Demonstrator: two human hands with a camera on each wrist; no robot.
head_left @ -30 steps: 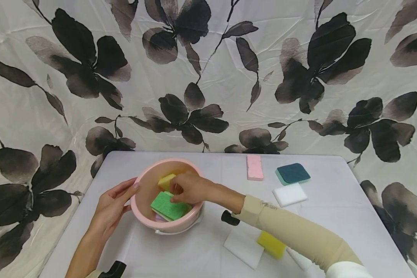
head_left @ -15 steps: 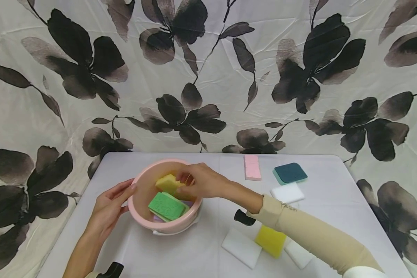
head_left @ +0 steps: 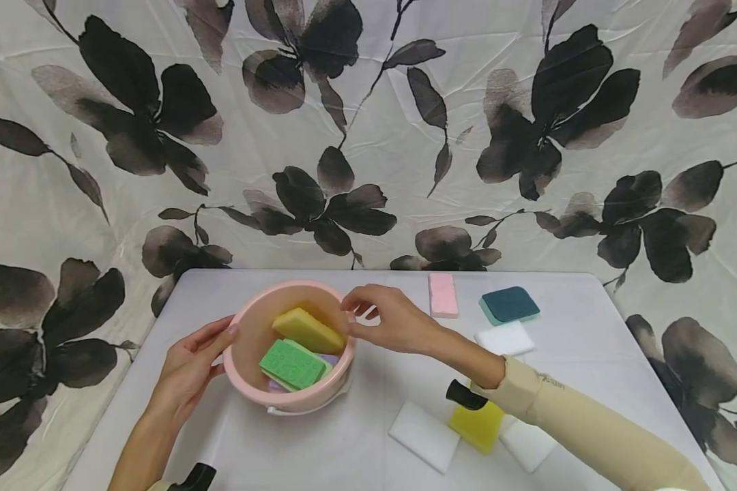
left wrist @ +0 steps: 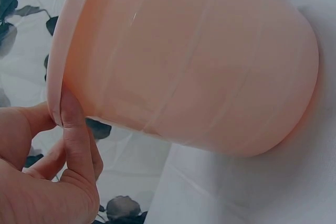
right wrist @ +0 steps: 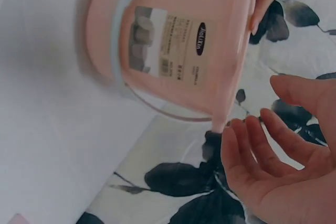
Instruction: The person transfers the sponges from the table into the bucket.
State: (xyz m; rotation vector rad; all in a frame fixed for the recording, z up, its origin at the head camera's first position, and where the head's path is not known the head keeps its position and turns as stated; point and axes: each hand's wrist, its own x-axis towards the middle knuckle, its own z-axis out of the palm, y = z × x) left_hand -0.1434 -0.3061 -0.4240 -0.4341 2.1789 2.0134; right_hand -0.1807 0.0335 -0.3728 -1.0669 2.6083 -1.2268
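A pink bucket (head_left: pixel 243 344) stands at the left of the table. My left hand (head_left: pixel 187 368) pinches its left rim between thumb and fingers, seen close in the left wrist view (left wrist: pixel 52 166). Inside lie a yellow sponge (head_left: pixel 308 330), a green sponge (head_left: pixel 291 363) and something purple (head_left: pixel 330 359), mostly covered. My right hand (head_left: pixel 396 320) is at the bucket's right rim with loosely bent fingers and holds nothing. The right wrist view shows that hand (right wrist: pixel 278 166) beside the rim, its palm bare; whether a fingertip touches the rim I cannot tell.
On the white table (head_left: pixel 270 457), right of the bucket, lie a pink block (head_left: pixel 443 295), a dark-green-topped sponge (head_left: pixel 510 305), white pads (head_left: pixel 425 436) and a yellow sponge (head_left: pixel 475 426) partly behind my right wrist. The bucket's handle (head_left: pixel 307 410) hangs down in front. A flowered cloth (head_left: pixel 368 136) hangs behind.
My right hand has moved up and right, out of the bucket to its right rim, uncovering the yellow sponge, which now lies lengthwise inside. My left hand keeps hold of the rim.
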